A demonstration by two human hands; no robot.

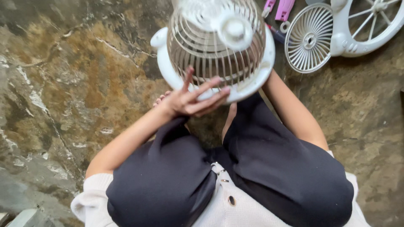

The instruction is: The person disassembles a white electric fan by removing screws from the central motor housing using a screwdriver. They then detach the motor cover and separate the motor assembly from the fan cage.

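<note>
We hold the white fan cage (214,50) above our knees: our left hand (191,98) rests on its rim, fingers spread loose; our right hand is hidden behind it. A loose grille (309,38) lies on the stone floor (63,84).

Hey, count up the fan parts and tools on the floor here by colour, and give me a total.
White, 3: fan steadied by the left hand, loose grille, ring frame.
Pink, 2: tool handles at the top edge; what kind of tool they are is unclear.
Total: 5.
The right hand is hidden behind the fan.
</note>
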